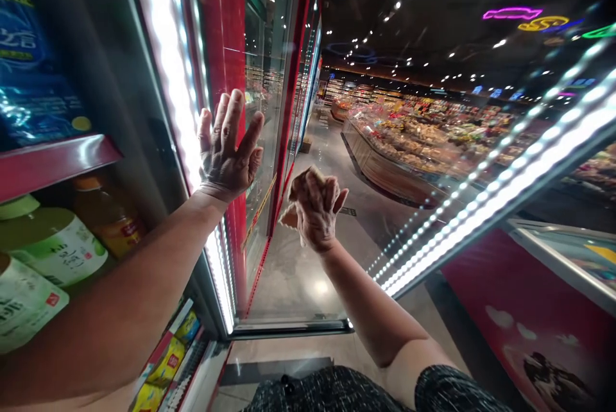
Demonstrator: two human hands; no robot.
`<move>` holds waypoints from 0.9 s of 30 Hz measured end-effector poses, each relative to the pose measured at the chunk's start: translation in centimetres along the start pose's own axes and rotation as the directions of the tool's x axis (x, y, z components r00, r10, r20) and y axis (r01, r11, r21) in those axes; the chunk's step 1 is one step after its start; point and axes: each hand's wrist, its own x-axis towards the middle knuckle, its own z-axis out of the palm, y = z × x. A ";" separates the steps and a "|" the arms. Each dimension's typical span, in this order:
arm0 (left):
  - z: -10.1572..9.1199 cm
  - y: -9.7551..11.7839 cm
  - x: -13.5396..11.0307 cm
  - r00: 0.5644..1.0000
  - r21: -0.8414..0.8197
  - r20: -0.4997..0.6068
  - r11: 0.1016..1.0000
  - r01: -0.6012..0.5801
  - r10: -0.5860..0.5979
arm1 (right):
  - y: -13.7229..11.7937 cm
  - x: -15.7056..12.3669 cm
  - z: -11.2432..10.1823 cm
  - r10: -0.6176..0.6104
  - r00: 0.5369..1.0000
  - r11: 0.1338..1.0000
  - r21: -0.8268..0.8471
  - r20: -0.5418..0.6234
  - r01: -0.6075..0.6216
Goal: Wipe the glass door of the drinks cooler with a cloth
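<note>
My left hand (228,149) is flat and open, fingers spread, pressed against the red frame (226,46) of an open glass cooler door (269,219). My right hand (315,206) is closed round a small beige cloth (290,216) and holds it against the inner face of the glass. The door stands swung out in front of me, with a bright light strip (168,72) along the cooler's edge to the left of my left hand.
Cooler shelves at the left hold green-labelled bottles (52,251), an orange bottle (108,213) and blue packs (29,59). Seen through the glass are a shop aisle floor (332,168) and produce displays (414,142). A red chest freezer (543,309) stands at the right.
</note>
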 end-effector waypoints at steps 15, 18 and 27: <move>-1.9 1.1 0.7 0.997 -0.060 0.080 0.998 0.008 -0.003 | -5.7 2.0 0.8 0.068 0.989 0.978 0.188 0.132 -0.092; -3.3 1.7 1.1 0.999 -0.059 0.040 0.998 -0.004 0.007 | -7.0 3.0 1.5 -0.001 0.990 0.975 0.219 0.139 -0.029; -6.4 -1.7 9.6 0.966 0.188 0.127 0.951 -0.246 0.225 | -6.8 2.5 1.8 -0.112 0.985 0.970 0.231 0.130 0.080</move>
